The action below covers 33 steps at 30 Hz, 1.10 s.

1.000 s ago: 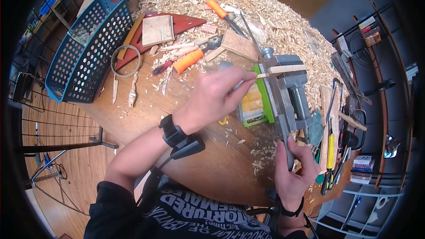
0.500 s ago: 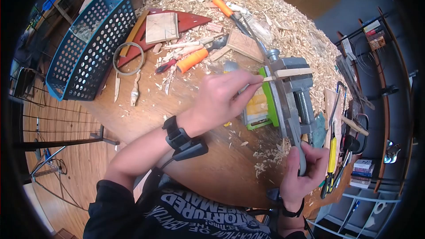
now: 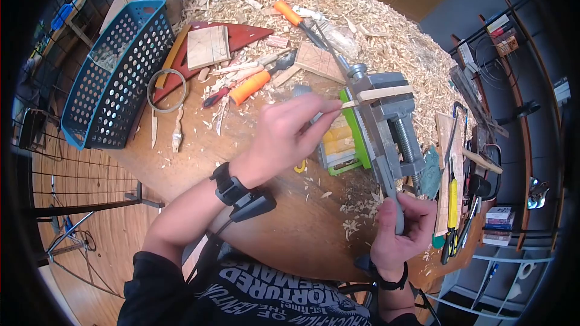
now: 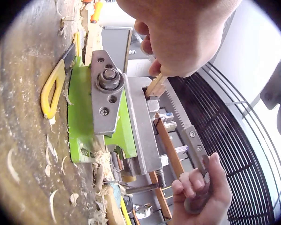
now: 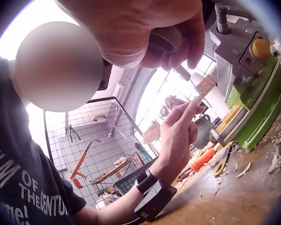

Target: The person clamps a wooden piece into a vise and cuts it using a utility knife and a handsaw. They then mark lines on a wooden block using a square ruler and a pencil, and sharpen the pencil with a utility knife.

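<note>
My left hand (image 3: pixel 281 136) pinches the thin end of a pale wooden stick (image 3: pixel 389 92) that lies across the top of a grey bench vise (image 3: pixel 396 111) with a green base (image 4: pixel 79 117). In my right hand (image 3: pixel 402 226) is the grey handle of a handsaw. Its long toothed saw blade (image 4: pixel 177 108) runs past the vise, close by the stick, with its far end toward the shavings. From the right wrist view, the stick's squared end (image 5: pixel 207 84) shows beside the vise, while my left fingertips (image 5: pixel 193 107) hold the narrow part.
A blue perforated basket (image 3: pixel 124 78) stands at the left. Orange-handled tools (image 3: pixel 249 87), wood blocks (image 3: pixel 208 47) and a tape ring (image 3: pixel 151 99) lie nearby. Wood shavings (image 3: pixel 386 36) cover the far side. Yellow-handled scissors (image 4: pixel 49 101) lie beside the vise; more tools (image 3: pixel 453 199) are at right.
Against the vise, the right hand and saw have shifted slightly back toward the body. The left hand still pinches the stick. The whole head view has swung a little.
</note>
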Motion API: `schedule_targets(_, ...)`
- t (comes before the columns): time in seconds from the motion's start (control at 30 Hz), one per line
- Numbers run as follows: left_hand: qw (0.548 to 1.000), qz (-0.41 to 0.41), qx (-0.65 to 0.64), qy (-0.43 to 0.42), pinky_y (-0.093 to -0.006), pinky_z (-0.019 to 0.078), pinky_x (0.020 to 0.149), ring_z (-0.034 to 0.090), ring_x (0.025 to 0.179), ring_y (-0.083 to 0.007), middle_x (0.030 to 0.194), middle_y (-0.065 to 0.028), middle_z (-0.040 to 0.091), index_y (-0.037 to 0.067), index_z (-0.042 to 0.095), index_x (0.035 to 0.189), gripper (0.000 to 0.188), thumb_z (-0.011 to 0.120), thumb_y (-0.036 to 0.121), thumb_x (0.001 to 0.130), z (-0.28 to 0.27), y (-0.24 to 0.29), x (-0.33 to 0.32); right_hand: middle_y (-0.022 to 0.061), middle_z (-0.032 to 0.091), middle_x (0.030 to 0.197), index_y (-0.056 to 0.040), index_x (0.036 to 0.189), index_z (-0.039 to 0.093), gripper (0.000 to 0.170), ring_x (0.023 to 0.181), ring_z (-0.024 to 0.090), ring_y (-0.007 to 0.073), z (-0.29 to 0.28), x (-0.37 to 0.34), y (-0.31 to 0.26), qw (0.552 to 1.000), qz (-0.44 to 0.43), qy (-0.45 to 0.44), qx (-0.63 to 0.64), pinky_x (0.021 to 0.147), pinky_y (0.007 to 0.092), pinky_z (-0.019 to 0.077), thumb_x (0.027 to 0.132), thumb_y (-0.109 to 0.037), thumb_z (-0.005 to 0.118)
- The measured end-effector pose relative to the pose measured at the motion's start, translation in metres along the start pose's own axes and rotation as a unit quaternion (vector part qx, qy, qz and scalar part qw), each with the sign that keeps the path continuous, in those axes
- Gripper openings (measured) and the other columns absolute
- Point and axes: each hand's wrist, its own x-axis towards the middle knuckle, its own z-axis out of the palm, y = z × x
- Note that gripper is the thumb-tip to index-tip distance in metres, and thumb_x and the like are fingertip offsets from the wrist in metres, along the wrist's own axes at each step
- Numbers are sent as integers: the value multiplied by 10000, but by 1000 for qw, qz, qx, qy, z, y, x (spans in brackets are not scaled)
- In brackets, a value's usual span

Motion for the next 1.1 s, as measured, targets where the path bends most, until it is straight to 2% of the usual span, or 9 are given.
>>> schedule_targets(0.13, 1000, -9, -2, -1, -238, 354, 455, 470, 497, -61, 797, -53, 674, 16, 723, 1022, 171, 711, -11, 853, 0, 1, 0, 56, 608, 771, -28, 1058, 514, 209, 621, 576, 83, 3, -1, 2, 1000, 5, -9, 6, 591, 199, 455, 929, -86, 668)
schedule_targets(0.2, 1000, -16, -2, -2, -238, 349, 455, 466, 497, -58, 774, -49, 662, 16, 725, 1020, 170, 712, -11, 853, 0, 3, 0, 154, 633, 890, 10, 1104, 470, 333, 804, 610, 182, 11, 3, 4, 978, -60, 50, 194, 734, 284, 482, 856, 22, 692)
schedule_targets(0.23, 1000, -23, -2, -3, -237, 344, 455, 462, 496, -55, 752, -44, 649, 15, 727, 1018, 168, 714, -11, 853, -1, 4, 0, 154, 633, 890, 10, 1104, 470, 333, 804, 610, 182, 9, 4, 2, 978, -60, 51, 194, 734, 284, 482, 856, 22, 692)
schedule_targets(0.33, 1000, -22, 11, -9, -237, 333, 453, 453, 492, -53, 716, -36, 626, 14, 729, 1018, 169, 715, -12, 852, -2, 5, 1, 166, 617, 906, -1, 1124, 415, 346, 808, 599, 179, -4, 1, -5, 980, 10, 37, 196, 737, 286, 472, 876, 45, 652)
schedule_targets(0.4, 1000, -15, 5, -3, -236, 330, 452, 449, 491, -53, 716, -36, 627, 15, 730, 1019, 171, 715, -12, 851, -2, 2, 1, 159, 602, 911, -3, 1105, 436, 304, 794, 585, 157, -14, -11, -2, 985, 17, -27, 171, 716, 265, 452, 885, 54, 639)
schedule_targets(0.53, 1000, -23, 3, -2, -235, 327, 451, 446, 493, -52, 731, -36, 636, 16, 732, 1019, 172, 716, -10, 850, -1, 4, 0, 158, 595, 907, -6, 1065, 454, 257, 745, 563, 135, -15, -22, 0, 996, 48, -7, 79, 656, 242, 422, 890, 71, 625)
schedule_targets(0.77, 1000, -14, 4, 2, -238, 333, 454, 452, 499, -55, 722, -34, 625, 17, 732, 1017, 166, 715, -6, 853, -1, 3, 0, 165, 594, 894, -13, 1109, 421, 271, 749, 579, 147, -9, -18, 1, 991, 8, 12, 132, 678, 246, 455, 927, 1, 621)
schedule_targets(0.93, 1000, -23, 8, 0, -238, 341, 464, 461, 512, -62, 734, -39, 621, 17, 727, 1007, 154, 713, -5, 856, -2, 5, 1, 150, 589, 930, -22, 1158, 407, 272, 791, 590, 166, -21, -9, 8, 982, 48, 160, 89, 703, 271, 477, 978, -126, 582)
schedule_targets(1.1, 1000, -27, -10, -10, -230, 347, 474, 473, 531, -63, 813, -51, 650, 22, 724, 1013, 160, 699, -19, 860, 0, 6, 0, 84, 540, 993, -17, 1127, 498, 148, 889, 544, 151, -58, 7, 32, 970, 70, 227, -55, 846, 295, 452, 1004, -81, 550)
